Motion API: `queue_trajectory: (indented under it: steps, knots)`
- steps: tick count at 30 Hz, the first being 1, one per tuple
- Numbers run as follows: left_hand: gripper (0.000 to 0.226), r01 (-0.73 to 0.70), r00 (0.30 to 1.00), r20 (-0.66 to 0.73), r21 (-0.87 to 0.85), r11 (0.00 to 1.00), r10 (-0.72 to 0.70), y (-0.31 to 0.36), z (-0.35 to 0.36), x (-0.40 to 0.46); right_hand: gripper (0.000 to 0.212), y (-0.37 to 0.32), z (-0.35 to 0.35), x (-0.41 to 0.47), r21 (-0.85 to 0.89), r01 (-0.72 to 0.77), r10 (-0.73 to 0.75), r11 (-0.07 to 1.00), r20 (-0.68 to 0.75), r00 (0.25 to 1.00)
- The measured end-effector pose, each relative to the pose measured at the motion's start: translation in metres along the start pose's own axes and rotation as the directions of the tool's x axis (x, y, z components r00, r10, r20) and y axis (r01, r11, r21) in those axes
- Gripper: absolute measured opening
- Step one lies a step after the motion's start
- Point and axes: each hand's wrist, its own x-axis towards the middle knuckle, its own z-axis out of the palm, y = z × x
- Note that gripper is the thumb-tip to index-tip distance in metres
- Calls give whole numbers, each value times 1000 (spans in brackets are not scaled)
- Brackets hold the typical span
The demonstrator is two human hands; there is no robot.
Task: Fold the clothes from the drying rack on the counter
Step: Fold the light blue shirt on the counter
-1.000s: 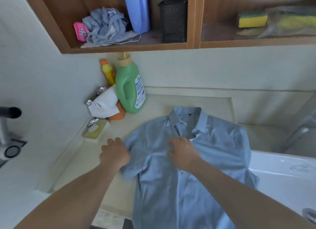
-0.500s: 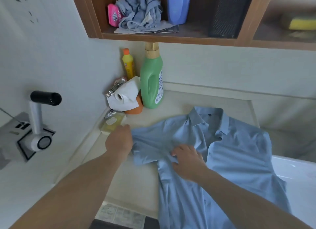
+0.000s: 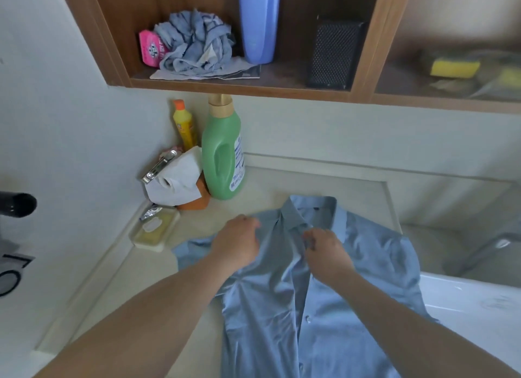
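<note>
One light blue button-front shirt (image 3: 324, 307) lies face up on the pale stone counter (image 3: 158, 267), its collar pointing away from the person and its lower part running off the near edge of the view. Both bare hands rest on its upper chest. The left hand (image 3: 236, 243) sits with fingers curled, gripping the fabric just left of the collar; the right hand (image 3: 324, 246) has its fingers bent and pinches the button placket just below the collar. One small white button (image 3: 308, 319) shows on the placket nearer than the right hand.

Left of the left hand, a cream soap dish (image 3: 154, 231) holds one pale bar. Beyond it stand one white paper roll (image 3: 174, 184) with a metal clip (image 3: 159, 166), an orange object (image 3: 197, 200) partly hidden behind the roll, one green detergent jug with a gold cap (image 3: 223, 155) whose white label carries blue print too blurred to read, and one yellow bottle with an orange cap (image 3: 183, 124).

Farther up, one wooden wall shelf (image 3: 253, 88) carries a pink packet (image 3: 150, 49) with unreadable writing, a crumpled grey-blue cloth (image 3: 194, 43), one tall blue bottle (image 3: 258, 22) with faint lettering cut off at the top, and a black mesh box (image 3: 332, 53). In the right compartment lies one yellow sponge (image 3: 454, 67). To the right of the right hand is a white basin (image 3: 473, 315).
</note>
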Motion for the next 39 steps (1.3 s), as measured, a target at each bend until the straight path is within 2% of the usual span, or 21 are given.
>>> queue_trajectory:
  steps: [4,8,12,16,19,22,24,27,30,32,35,39]
  knots:
    - [31,-121,987,107,1,993,120,46,19,17,52,37,-23,22,-132,-63,66,989,13,998]
    - [39,-195,981,33,53,979,193,68,36,43,60,67,-34,44,-271,-4,26,963,78,997]
    - [29,-276,961,37,137,951,274,80,45,71,45,79,-37,59,-277,103,-74,955,112,991]
    - [14,-322,946,114,271,907,302,89,50,91,18,79,-41,67,-203,154,-159,967,-9,987]
    - [18,-249,968,66,213,945,241,98,51,99,17,68,-45,76,-96,93,-101,991,-78,992]
    - [16,-184,983,31,148,972,182,103,56,101,19,62,-44,85,-14,80,-81,997,-62,995]
    - [12,-154,988,49,150,977,148,102,61,100,19,61,-39,86,-28,83,-83,996,-5,997]
    - [26,-135,988,86,68,989,129,99,64,99,22,62,-28,82,-117,57,-48,991,75,996]
    - [52,-122,986,102,-74,990,130,97,61,92,37,62,-20,79,-180,74,-57,981,96,994]
    - [57,-123,987,90,-91,988,131,94,57,83,55,60,-20,77,-128,72,-56,989,119,991]
    - [48,-169,984,52,-59,984,173,86,51,63,71,55,-26,70,-59,79,-69,995,163,984]
    - [30,-97,992,81,-45,994,101,72,40,34,67,48,-30,49,-32,109,-102,993,186,977]
